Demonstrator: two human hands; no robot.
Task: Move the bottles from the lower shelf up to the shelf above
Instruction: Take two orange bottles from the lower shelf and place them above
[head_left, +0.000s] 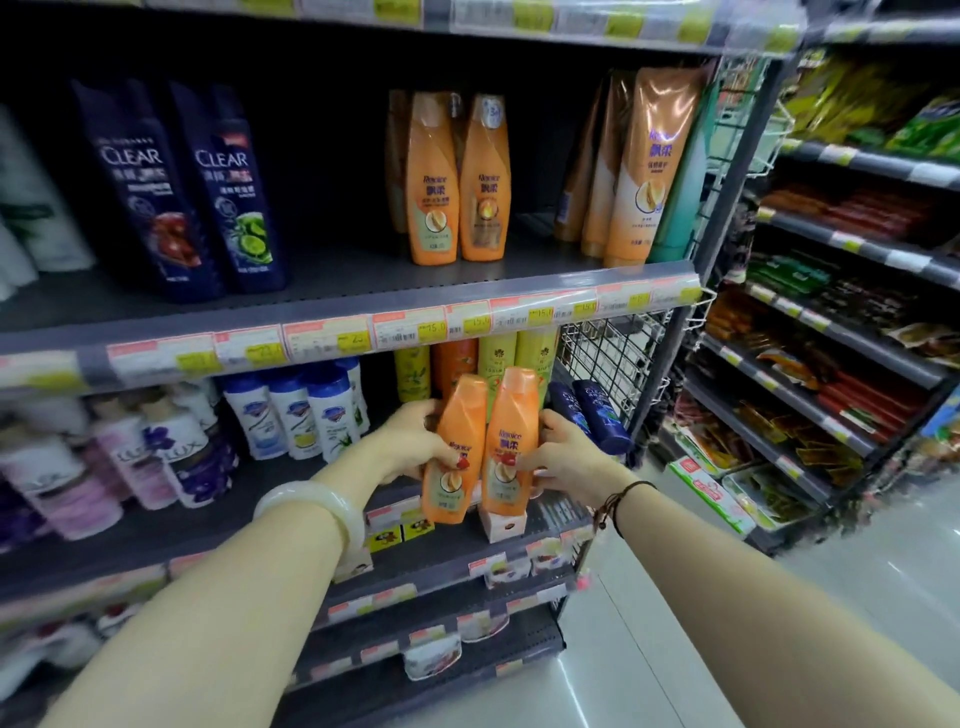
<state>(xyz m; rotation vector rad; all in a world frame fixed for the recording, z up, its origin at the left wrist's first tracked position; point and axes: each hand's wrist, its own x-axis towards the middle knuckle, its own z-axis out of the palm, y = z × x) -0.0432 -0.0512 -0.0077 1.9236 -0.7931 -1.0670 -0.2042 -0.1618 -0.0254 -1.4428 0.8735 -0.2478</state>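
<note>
Both forearms reach up from the bottom of the frame, a pale bangle (311, 506) on my left wrist and a dark cord bracelet (618, 501) on my right. My left hand (415, 441) grips an orange Rejoice shampoo bottle (456, 452) from its left side, thumb across the front, and the bottle tilts a little to the right. My right hand (566, 457) is wrapped around a second orange Rejoice bottle (509, 441) from its right side, held nearly upright. The two bottles sit side by side at lower centre of the frame, touching or nearly so, raised in front of the lower shelf (156, 530) and just below the price-tag strip (405, 332) of the shelf above.

Behind them on the lower shelf stand yellow and orange bottles (467, 364), white Safeguard bottles (301, 415) to the left, Lux bottles (171, 457) further left, and dark blue Clear bottles (597, 415) lying tilted at right.

On the upper shelf (337, 280), centre frame, two matching orange Rejoice bottles (457, 182) stand upright, with orange Rejoice tubes (644, 166) to the right and two dark Clear bottles (192, 187) to the left.
</note>
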